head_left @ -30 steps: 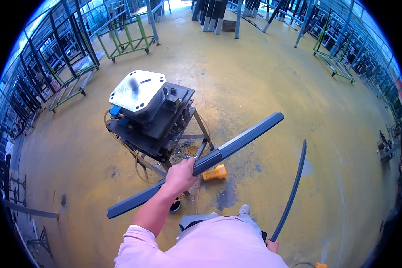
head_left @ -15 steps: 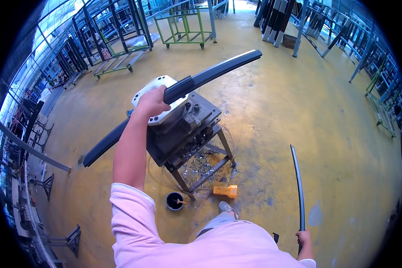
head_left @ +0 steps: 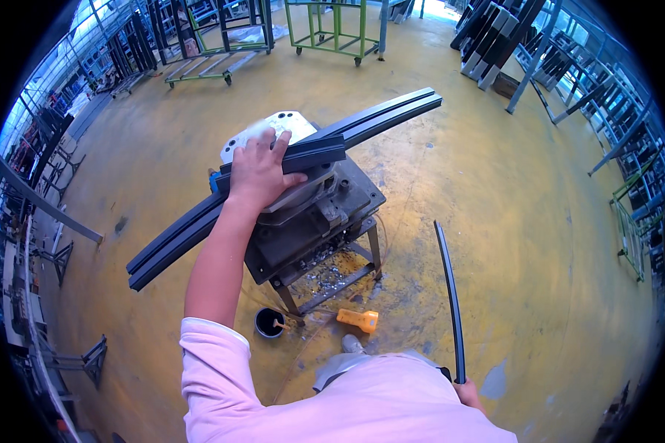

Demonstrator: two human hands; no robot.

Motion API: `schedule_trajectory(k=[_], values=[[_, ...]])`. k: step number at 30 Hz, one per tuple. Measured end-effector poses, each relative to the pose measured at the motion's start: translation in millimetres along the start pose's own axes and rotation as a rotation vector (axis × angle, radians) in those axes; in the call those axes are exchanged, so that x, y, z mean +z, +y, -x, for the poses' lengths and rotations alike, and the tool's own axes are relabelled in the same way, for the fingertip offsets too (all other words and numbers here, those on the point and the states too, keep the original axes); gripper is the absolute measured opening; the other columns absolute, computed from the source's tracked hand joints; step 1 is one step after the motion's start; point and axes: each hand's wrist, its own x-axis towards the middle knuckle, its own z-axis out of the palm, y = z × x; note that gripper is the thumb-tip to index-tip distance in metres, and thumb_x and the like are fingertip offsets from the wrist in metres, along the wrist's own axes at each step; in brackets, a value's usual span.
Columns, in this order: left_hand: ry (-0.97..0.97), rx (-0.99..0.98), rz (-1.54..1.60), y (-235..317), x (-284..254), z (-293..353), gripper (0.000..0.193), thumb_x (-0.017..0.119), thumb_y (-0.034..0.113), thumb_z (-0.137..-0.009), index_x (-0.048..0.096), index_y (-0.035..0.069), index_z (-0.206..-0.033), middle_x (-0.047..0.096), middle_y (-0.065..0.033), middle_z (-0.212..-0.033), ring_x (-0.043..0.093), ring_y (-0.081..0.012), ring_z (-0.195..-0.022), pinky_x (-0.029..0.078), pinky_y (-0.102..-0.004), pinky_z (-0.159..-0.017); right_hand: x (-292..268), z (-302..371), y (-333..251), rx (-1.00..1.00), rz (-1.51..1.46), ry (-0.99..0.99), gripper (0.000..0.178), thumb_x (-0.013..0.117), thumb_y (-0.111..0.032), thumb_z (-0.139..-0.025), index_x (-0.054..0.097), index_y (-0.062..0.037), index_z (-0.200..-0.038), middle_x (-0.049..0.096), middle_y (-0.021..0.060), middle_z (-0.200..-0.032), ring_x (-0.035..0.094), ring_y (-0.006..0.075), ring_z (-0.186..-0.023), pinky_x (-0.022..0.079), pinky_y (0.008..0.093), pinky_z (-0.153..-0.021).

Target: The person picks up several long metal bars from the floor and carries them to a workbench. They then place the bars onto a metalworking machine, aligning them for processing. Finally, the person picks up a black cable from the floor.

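My left hand, fingers spread, lies on a short dark metal block on top of the bench machine. Beneath the hand, a long dark grooved profile runs across the machine, sticking out on both sides; its middle is hidden by my hand and the block. A white plate with holes sits behind my fingers. Low on the right, my right hand is closed around the lower end of a thin, slightly curved dark strip, which stands up from it, apart from the machine.
The machine's dark steel stand has metal scraps under it. In front are a black bucket and an orange tool-like object on the yellow floor. Green wheeled carts stand at the back; racks of profiles line the right.
My left hand's fingers have spread from a closer grip. The long profile shows more of its grooved face now. My right hand and its strip sit further left in the view.
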Motion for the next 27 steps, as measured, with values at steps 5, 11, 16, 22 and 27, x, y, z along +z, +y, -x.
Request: schedule_trajectory(k=[5,11,16,22,27], values=[[-0.135,-0.3,-0.055,28,4,-2,0.081,0.055,0.068,-0.087,0.047,0.007,-0.139,0.056,-0.013,-0.127,0.057,-0.0314,-0.11,0.039,-0.0443,-0.094,-19,-51,-35,-0.013,-0.012,0.002,0.031,0.069,-0.002,-0.072,0.056,-0.0014,-0.1,0.055,0.0067,-0.062,0.055,0.0184,-0.045,0.046,0.0351,-0.042],[-0.051,-0.396,-0.03,28,22,-13,0.081,0.043,0.073,-0.091,0.045,0.008,-0.14,0.059,-0.0145,-0.124,0.055,-0.0309,-0.116,0.037,-0.0452,-0.099,-36,-118,-82,-0.03,0.007,-0.089,0.029,0.068,-0.002,-0.073,0.054,-0.0032,-0.098,0.054,0.0062,-0.061,0.054,0.0181,-0.044,0.044,0.0348,-0.041],[-0.032,-0.412,-0.074,36,32,-18,0.08,0.041,0.073,-0.091,0.043,0.012,-0.143,0.06,-0.0133,-0.125,0.054,-0.031,-0.119,0.037,-0.0448,-0.1,-46,-165,-126,-0.166,0.079,-0.094,0.023,0.066,-0.001,-0.074,0.05,-0.0061,-0.089,0.052,0.0049,-0.06,0.053,0.0175,-0.044,0.043,0.0349,-0.04],[0.021,-0.472,-0.178,40,27,-1,0.08,0.039,0.074,-0.092,0.041,0.013,-0.145,0.056,-0.0169,-0.134,0.048,-0.0349,-0.13,0.029,-0.0499,-0.112,-95,-242,-202,-0.181,0.066,-0.167,0.022,0.066,-0.001,-0.076,0.047,-0.007,-0.085,0.051,0.0041,-0.059,0.051,0.0162,-0.042,0.042,0.0336,-0.038],[0.25,-0.468,-0.179,45,18,8,0.07,0.046,0.063,-0.097,0.045,0.008,-0.14,0.054,-0.0152,-0.136,0.046,-0.0365,-0.131,0.029,-0.0525,-0.113,-139,-310,-272,-0.275,0.026,0.004,0.022,0.067,-0.011,-0.083,0.047,-0.0076,-0.091,0.049,0.0021,-0.057,0.05,0.0146,-0.041,0.043,0.0318,-0.038]])
